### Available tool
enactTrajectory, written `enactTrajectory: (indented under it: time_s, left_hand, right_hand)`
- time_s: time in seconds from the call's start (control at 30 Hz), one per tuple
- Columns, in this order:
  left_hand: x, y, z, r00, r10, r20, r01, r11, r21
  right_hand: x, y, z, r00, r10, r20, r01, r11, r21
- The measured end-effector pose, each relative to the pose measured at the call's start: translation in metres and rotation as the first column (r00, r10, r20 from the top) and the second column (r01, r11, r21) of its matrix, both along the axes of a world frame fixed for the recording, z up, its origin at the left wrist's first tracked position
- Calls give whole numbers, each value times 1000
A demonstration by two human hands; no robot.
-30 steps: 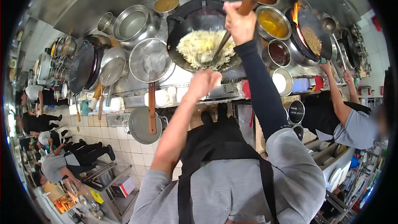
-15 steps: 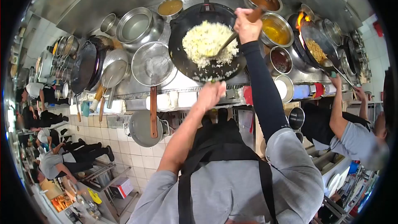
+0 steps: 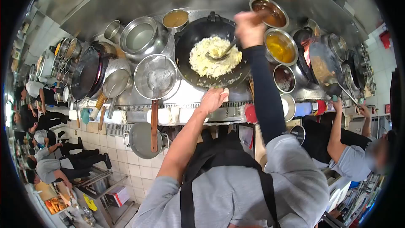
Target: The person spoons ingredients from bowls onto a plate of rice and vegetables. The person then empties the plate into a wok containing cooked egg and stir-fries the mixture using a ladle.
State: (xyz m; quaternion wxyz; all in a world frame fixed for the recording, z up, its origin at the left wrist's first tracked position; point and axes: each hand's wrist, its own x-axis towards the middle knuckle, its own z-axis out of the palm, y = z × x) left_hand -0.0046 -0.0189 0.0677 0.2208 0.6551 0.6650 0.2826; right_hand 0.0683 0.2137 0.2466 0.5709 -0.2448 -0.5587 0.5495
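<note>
Pale fried rice with yellow egg bits (image 3: 213,68) lies heaped in a big black wok (image 3: 184,52) in front of me. My right hand (image 3: 249,29), smeared by motion, is closed around the wooden handle of a ladle (image 3: 216,56). The ladle's metal bowl rests in the middle of the rice. At the wok's near rim, my left hand (image 3: 213,100) is closed, with a bit of white cloth showing by the fingers. It appears to grip the rim through the cloth; its fingertips are partly hidden.
A wire strainer (image 3: 155,76) lies left of the wok, by a steel pot (image 3: 138,36). Bowls of yellow oil (image 3: 280,47), brown liquid (image 3: 270,12) and dark sauce (image 3: 284,78) stand on the right. Farther right, a co-worker (image 3: 352,154) works at another wok (image 3: 322,65).
The ladle has moved from the rice's lower right into its middle. The wok and left hand sit lower in view. Flames at the co-worker's wok have shrunk.
</note>
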Motion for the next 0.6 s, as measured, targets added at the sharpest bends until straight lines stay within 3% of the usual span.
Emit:
enactTrajectory:
  time_s: [0.03, 0.07, 0.1, 0.17, 0.23, 0.3, 0.33, 0.37, 0.43, 0.5, 0.57, 0.6]
  left_hand:
    - [3, -6, 0, 1000, -10, -7, 10, 1000, -25]
    - [5, -2, -9, 1000, -15, 14, 15, 1000, -13]
    - [5, 1, -20, 1000, -13, 22, 14, 999, -53]
    - [4, 5, -41, 999, -43, -11, 43, 999, -21]
    - [2, 8, -33, 998, -48, 28, 49, 998, -40]
    - [2, 7, -25, 998, -45, 46, 46, 998, -33]
    - [3, 7, -34, 999, -17, 40, 17, 1000, 11]
    - [2, 13, -30, 999, -15, 31, 15, 1000, 2]
    - [5, 3, -24, 1000, -10, 16, 11, 999, -44]
    - [7, 7, -34, 999, 1, 36, -1, 1000, -11]
    - [4, 6, -38, 999, -4, 46, 3, 1000, 12]
    - [2, 5, -41, 999, -9, 41, 8, 1000, 25]
  right_hand:
    - [-20, 11, -59, 985, 50, 166, -51, 999, -1]
    - [-26, 11, -47, 962, 257, 90, -248, 963, -103]
    - [-32, 29, -23, 960, 259, 111, -250, 964, -86]
    - [-25, 36, 6, 963, 231, 140, -212, 967, -141]
    - [-14, 45, 14, 994, -40, 98, 42, 999, -24]
    - [-12, 47, -49, 994, -107, 17, 105, 989, 107]
    - [-15, 38, -62, 977, -17, 213, -8, 993, 116]
    - [-19, 33, -47, 957, 223, 184, -219, 975, -43]
    - [-40, 57, -18, 948, 197, 249, -191, 980, -46]
    - [-45, 42, 5, 990, 50, 128, -49, 999, -10]
    - [-43, 27, 1, 994, -87, 59, 80, 991, 108]
    - [-55, 37, -49, 995, -78, 65, 63, 975, 213]
